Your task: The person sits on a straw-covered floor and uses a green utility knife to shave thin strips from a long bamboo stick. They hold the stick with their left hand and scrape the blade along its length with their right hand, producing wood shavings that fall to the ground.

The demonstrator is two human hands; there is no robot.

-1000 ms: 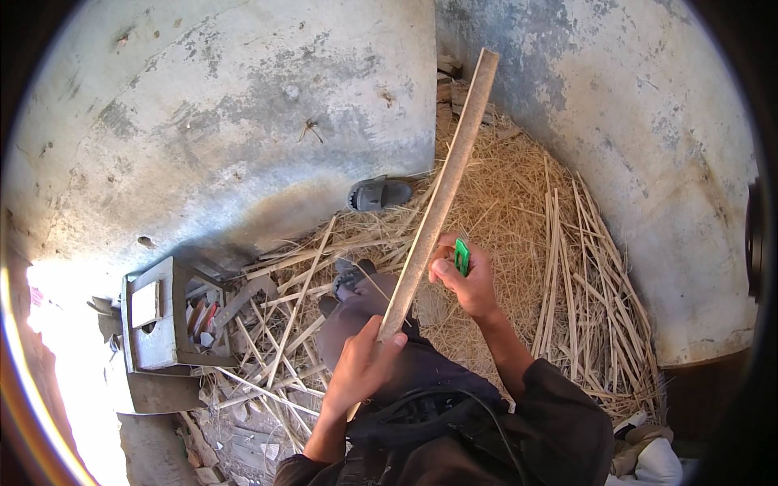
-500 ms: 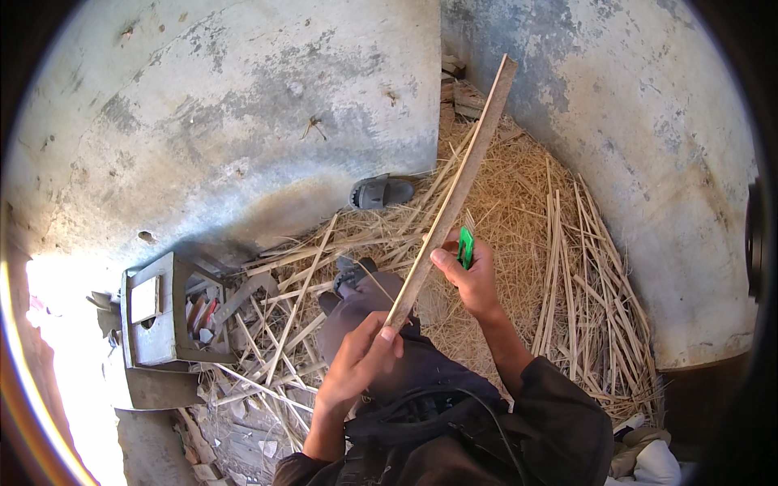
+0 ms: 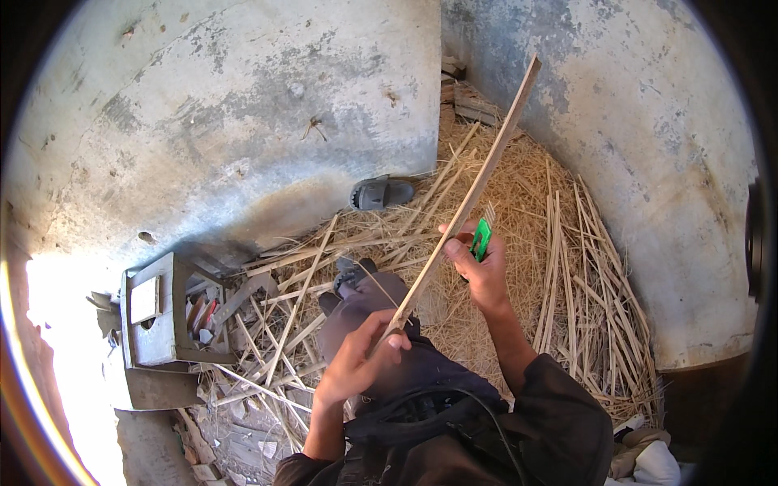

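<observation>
A long, thin wooden strip (image 3: 478, 188) slants up and to the right across the middle of the view, its narrow edge mostly toward me. Its near end sits between the thumb and fingers of my left hand (image 3: 356, 356), which is closed on it. My right hand (image 3: 485, 271) is closed round a green utility knife (image 3: 481, 238), with a narrow blade pointing up and away. Fingers of that same hand touch the strip near its middle, the knife standing just right of it. My legs (image 3: 373, 312) stretch out beneath the strip.
Straw-like shavings (image 3: 519, 219) cover the floor. Several pale strips (image 3: 567, 283) are piled at right, and others cross at left. A grey slipper (image 3: 382, 193) lies by the wall (image 3: 267, 97). An open-sided grey box (image 3: 154, 344) stands at left.
The strip has rolled in my hands, showing its narrow edge instead of its broad face, and its far end has swung right. My right hand and the knife have shifted slightly right.
</observation>
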